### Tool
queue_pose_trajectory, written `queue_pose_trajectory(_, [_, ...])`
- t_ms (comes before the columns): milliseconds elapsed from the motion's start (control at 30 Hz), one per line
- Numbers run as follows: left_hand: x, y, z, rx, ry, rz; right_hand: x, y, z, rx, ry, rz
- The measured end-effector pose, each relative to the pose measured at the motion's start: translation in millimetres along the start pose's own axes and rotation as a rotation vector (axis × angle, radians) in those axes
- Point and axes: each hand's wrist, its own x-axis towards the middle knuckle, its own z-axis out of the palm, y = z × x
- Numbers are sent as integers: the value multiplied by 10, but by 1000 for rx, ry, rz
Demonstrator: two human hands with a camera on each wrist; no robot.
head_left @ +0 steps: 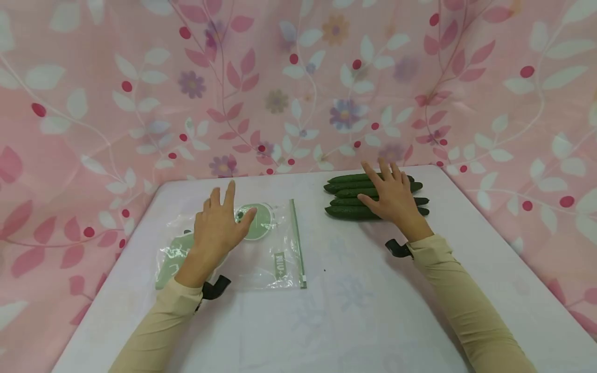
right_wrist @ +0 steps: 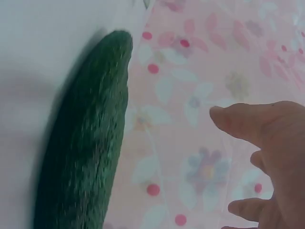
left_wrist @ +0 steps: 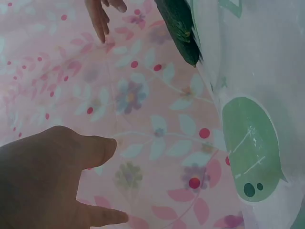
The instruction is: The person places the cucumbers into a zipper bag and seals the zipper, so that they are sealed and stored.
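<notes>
A clear zip bag (head_left: pixel 256 264) with green printed shapes and a green slider strip lies flat on the left of the table. My left hand (head_left: pixel 216 228) hovers over it, fingers spread and holding nothing. Several dark green cucumbers (head_left: pixel 347 212) lie side by side at the back right. Above them is my right hand (head_left: pixel 394 199), its fingers extended and apart, covering part of the pile. From the right wrist, one bumpy cucumber (right_wrist: pixel 86 138) shows close up, with a gap between it and my right hand (right_wrist: pixel 281 152).
A white cloth covers the table (head_left: pixel 326 321). Pink floral fabric (head_left: pixel 298 93) hangs behind it and along both sides. Each wrist carries a black strap mount (head_left: pixel 216 287).
</notes>
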Motion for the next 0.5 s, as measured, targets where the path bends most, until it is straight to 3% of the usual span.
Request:
queue_pose_trajectory(200, [-18,111,-4,-111,-106,9,54,-163,130,177,28,-101])
queue_pose_trajectory(333, [-22,155,45,-186,-182,25,72,-300,213,324,-8,-150])
queue_pose_trajectory(500, [-40,221,112,-198,-244,45,107,-456,325,448,-51,-203])
